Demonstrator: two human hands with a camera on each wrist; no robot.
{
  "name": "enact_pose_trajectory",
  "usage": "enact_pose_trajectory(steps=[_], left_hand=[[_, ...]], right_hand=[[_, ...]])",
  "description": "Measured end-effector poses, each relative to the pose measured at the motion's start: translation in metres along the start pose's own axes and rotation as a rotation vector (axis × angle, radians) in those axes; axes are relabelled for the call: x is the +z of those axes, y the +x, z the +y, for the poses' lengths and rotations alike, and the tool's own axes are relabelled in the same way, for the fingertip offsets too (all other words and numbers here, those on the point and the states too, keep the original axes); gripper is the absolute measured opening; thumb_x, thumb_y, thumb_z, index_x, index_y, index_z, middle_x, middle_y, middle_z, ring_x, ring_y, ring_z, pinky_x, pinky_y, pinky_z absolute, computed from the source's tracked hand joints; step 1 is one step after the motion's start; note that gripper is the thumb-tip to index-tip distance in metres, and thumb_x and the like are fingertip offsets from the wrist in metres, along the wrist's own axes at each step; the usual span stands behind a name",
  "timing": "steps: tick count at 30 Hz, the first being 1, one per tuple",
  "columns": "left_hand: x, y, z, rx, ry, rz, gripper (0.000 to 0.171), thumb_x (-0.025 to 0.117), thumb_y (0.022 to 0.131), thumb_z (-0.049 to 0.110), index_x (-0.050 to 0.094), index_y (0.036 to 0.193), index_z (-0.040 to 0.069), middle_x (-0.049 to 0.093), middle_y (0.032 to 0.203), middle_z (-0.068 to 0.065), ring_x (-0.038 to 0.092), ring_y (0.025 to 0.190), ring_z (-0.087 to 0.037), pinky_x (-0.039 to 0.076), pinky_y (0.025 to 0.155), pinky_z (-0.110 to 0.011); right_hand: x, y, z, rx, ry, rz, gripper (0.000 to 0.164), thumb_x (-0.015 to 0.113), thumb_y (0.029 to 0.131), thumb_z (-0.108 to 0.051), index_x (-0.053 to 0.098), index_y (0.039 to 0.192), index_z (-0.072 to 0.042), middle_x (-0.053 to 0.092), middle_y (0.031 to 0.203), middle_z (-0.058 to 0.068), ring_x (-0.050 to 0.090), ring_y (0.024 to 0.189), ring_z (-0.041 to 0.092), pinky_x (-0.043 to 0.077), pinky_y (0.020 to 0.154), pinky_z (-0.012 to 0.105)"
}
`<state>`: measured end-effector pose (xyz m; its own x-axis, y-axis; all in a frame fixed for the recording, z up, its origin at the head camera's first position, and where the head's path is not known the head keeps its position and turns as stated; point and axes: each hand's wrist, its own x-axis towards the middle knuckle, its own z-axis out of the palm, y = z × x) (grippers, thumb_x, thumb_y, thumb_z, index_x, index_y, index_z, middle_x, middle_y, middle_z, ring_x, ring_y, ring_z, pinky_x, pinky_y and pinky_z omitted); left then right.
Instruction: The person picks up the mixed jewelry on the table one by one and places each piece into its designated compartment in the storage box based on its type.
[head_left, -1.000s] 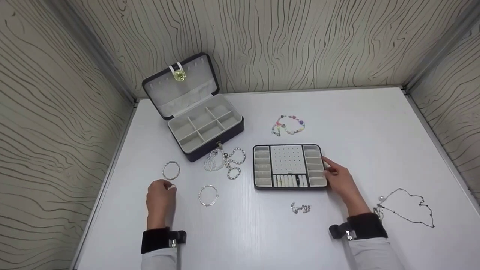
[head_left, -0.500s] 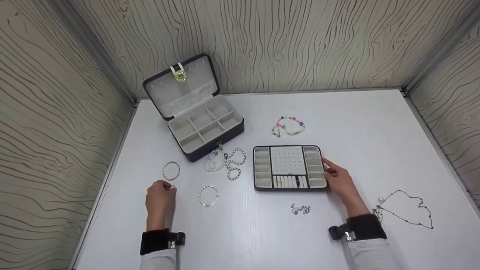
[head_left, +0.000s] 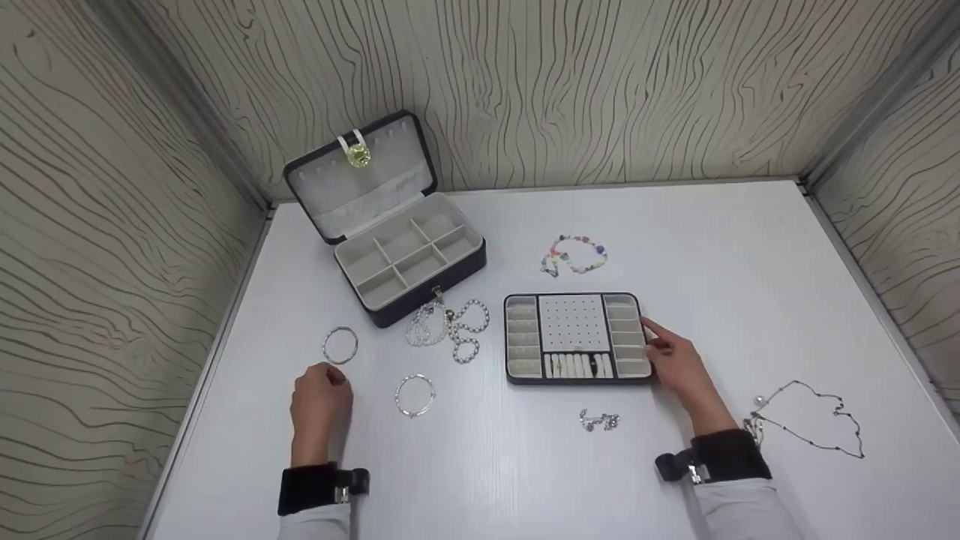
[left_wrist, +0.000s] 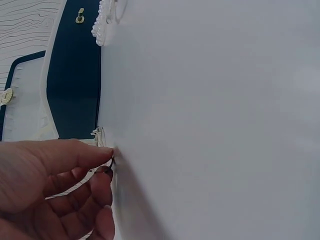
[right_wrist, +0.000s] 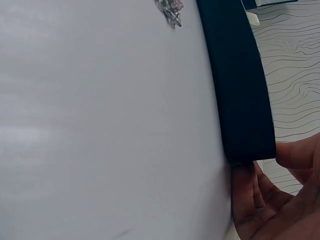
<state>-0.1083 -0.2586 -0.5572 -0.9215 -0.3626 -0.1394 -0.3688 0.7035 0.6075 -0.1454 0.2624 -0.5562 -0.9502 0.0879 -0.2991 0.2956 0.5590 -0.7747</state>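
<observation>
The left hand (head_left: 321, 401) rests low over the counter (head_left: 480, 465), towards 8 o'clock from the dark-rimmed tray (head_left: 570, 381). Its thumb and index finger are clamped on a small dark item (left_wrist: 112, 162), mostly hidden; the other fingers curl inwards.

The right hand (head_left: 675, 365) reaches up from 5 o'clock and grips the tray's edge at 3 to 4 o'clock, thumb and fingers touching its end.

The tray lies flat, right of the counter's middle. It has pale lining, columns of small compartments at 9 and 3, a dotted white panel towards 12 and white ring rolls at 6, one slot showing something dark. Its outer wall is plain dark blue.

A thin bangle (head_left: 325, 347) lies at the left hand's 1 o'clock; another bracelet (head_left: 397, 395) lies at its 3. The jewellery box (head_left: 409, 302), lid raised, stands at the tray's 10 o'clock.
</observation>
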Motion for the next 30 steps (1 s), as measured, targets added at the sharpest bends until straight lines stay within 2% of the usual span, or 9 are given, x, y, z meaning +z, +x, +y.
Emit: enact_pose_trajectory(steps=[7,11,15,19,22,26,30], left_hand=[[-0.001,0.001,0.003,0.038,-0.028,-0.001,0.006,0.062,0.085,-0.001,0.068,0.088,-0.002,0.065,0.08,-0.012,0.061,0.072,-0.026,0.05,0.063,-0.04],[-0.002,0.001,0.009,0.083,-0.08,-0.01,0.006,0.067,0.084,-0.002,0.071,0.088,-0.003,0.067,0.079,-0.011,0.062,0.069,-0.023,0.051,0.06,-0.035],[0.0,0.001,0.019,0.136,-0.144,0.002,0.009,0.068,0.085,-0.003,0.073,0.091,-0.005,0.069,0.082,-0.013,0.065,0.072,-0.023,0.053,0.058,-0.029],[0.003,0.002,0.031,0.221,-0.195,0.046,0.012,0.068,0.086,-0.006,0.074,0.096,-0.005,0.07,0.09,-0.017,0.067,0.08,-0.026,0.055,0.063,-0.029],[0.006,0.002,0.041,0.281,-0.229,0.067,0.014,0.067,0.086,-0.007,0.073,0.099,-0.005,0.069,0.091,-0.016,0.066,0.08,-0.026,0.054,0.064,-0.028],[0.01,-0.002,0.056,0.335,-0.297,0.042,0.016,0.065,0.088,-0.008,0.072,0.102,-0.006,0.069,0.09,-0.014,0.067,0.077,-0.022,0.054,0.063,-0.024],[0.016,-0.008,0.07,0.402,-0.33,0.008,0.018,0.066,0.087,-0.007,0.071,0.104,-0.005,0.069,0.09,-0.013,0.067,0.078,-0.022,0.055,0.065,-0.026]], right_hand=[[0.001,0.0,-0.001,0.0,-0.003,-0.001,0.053,0.046,0.101,-0.008,0.035,0.153,-0.011,0.05,0.13,0.029,0.051,0.111,0.034,0.046,0.078,0.033],[0.001,0.0,-0.001,-0.023,-0.008,0.008,0.052,0.046,0.1,-0.006,0.036,0.151,-0.009,0.052,0.127,0.029,0.052,0.111,0.035,0.046,0.079,0.034],[0.0,0.0,-0.001,-0.026,-0.009,0.006,0.052,0.047,0.1,-0.006,0.037,0.151,-0.009,0.052,0.127,0.029,0.052,0.111,0.035,0.046,0.081,0.036],[-0.001,0.0,-0.001,-0.017,-0.005,-0.006,0.053,0.045,0.101,-0.007,0.035,0.153,-0.01,0.05,0.13,0.029,0.05,0.113,0.035,0.045,0.082,0.037],[-0.001,0.001,0.0,-0.012,-0.003,-0.009,0.053,0.045,0.101,-0.008,0.034,0.153,-0.011,0.049,0.131,0.028,0.05,0.113,0.035,0.045,0.081,0.036],[0.001,0.0,0.0,-0.007,0.007,-0.008,0.053,0.045,0.101,-0.008,0.034,0.153,-0.011,0.05,0.13,0.027,0.051,0.109,0.032,0.046,0.075,0.032],[0.002,0.0,0.0,-0.013,0.018,-0.004,0.052,0.046,0.102,-0.008,0.035,0.153,-0.01,0.05,0.129,0.027,0.053,0.106,0.03,0.047,0.071,0.029]])
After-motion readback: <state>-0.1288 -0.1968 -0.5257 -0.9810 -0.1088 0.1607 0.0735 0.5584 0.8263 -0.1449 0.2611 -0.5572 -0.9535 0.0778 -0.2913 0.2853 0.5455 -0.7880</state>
